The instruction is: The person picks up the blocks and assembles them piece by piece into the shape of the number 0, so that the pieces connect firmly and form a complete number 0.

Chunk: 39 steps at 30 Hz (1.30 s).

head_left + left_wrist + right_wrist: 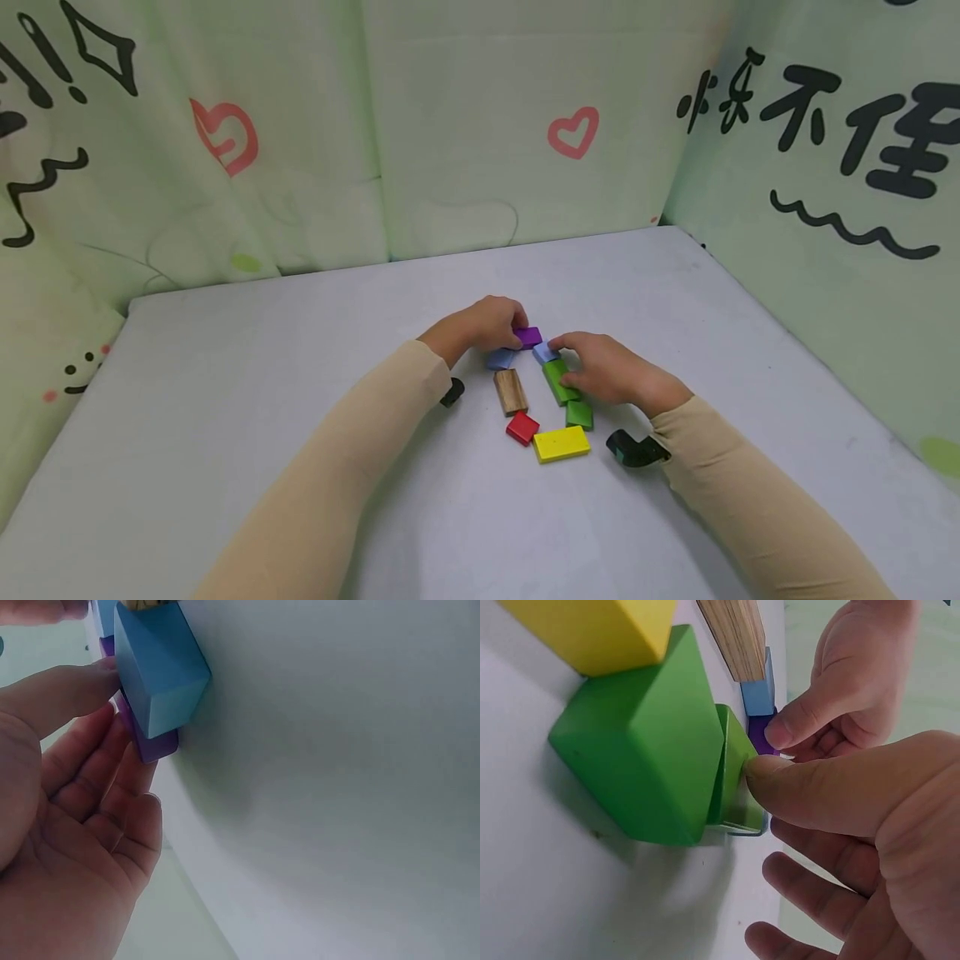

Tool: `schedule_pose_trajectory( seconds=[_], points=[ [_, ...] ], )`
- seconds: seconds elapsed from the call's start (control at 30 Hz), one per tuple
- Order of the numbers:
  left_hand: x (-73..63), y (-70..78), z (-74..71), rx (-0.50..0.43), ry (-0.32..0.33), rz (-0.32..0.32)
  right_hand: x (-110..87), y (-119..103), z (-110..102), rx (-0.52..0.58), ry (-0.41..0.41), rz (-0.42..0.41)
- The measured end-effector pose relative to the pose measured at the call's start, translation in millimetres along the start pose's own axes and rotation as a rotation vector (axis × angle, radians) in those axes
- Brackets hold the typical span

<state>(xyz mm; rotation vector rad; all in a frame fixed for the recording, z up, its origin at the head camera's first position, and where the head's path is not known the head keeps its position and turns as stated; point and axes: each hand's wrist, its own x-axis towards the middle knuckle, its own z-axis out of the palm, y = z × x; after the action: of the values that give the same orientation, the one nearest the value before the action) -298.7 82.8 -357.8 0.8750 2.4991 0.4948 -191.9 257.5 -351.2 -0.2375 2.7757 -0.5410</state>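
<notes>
Toy blocks lie in a closed ring on the white table. At its far end my left hand (491,322) pinches a purple block (529,337) between thumb and fingers. A blue block (161,667) sits right beside that thumb in the left wrist view. My right hand (611,367) is at the ring's right side, its index fingertip at a light blue block (546,353). Its thumb rests on a long green block (558,382), the other fingers spread loosely. Nearer stands a shorter green block (645,750), against a yellow block (561,445).
A wood-grain block (511,392) and a red block (522,428) form the ring's left side. The white table (247,433) stretches around it. Pale green printed curtains (450,125) hang behind the table and along its sides.
</notes>
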Motion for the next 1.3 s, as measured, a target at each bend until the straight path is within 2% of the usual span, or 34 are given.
schedule_pose_trajectory(
  seconds=[0.6, 1.3],
  points=[
    [-5.1, -2.4, -3.0, -0.031, 0.004, -0.005, 0.1, 0.7, -0.4, 0.026, 0.002, -0.019],
    [-3.0, -6.8, 0.6, -0.065, 0.008, -0.009, 0.1, 1.5, 1.4, 0.031, 0.001, -0.023]
  ],
)
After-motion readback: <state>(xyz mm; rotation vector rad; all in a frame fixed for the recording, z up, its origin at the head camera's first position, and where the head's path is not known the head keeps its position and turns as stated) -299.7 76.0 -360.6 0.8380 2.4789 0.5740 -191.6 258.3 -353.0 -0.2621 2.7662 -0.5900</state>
